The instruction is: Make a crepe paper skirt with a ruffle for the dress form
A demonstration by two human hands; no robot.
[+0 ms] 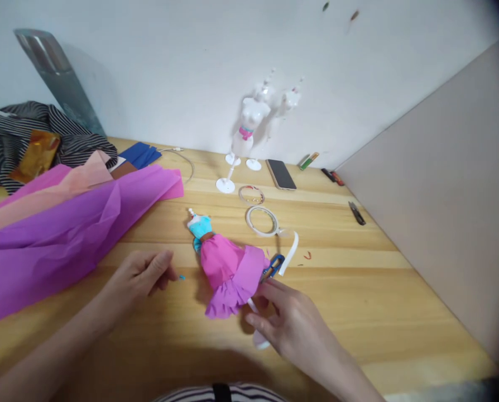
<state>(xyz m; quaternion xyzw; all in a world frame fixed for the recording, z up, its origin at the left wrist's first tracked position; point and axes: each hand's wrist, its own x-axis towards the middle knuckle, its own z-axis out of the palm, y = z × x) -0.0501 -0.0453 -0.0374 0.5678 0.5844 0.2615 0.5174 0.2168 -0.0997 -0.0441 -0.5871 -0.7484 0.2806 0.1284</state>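
Observation:
A small mannequin dressed in a cyan top and a pink and purple paper skirt (226, 268) lies on the wooden table (379, 290). My right hand (293, 324) rests at the skirt's hem, its fingers around the mannequin's white stand and base (261, 339). Blue-handled scissors (273, 266) lie just above that hand, touching the skirt. My left hand (138, 276) rests on the table left of the doll, fingers loosely curled and holding nothing. A tiny cyan scrap (182, 277) lies beside its fingertips.
Purple, pink and peach tissue sheets (61, 223) cover the left side, with blue paper (139, 154) and striped cloth (19, 134) behind. Two bare white mannequins (245, 134), tape rolls (263, 219), a phone (281, 174), a cable (182, 156) and snips (357, 213) lie farther back. A grey partition (450, 184) bounds the right.

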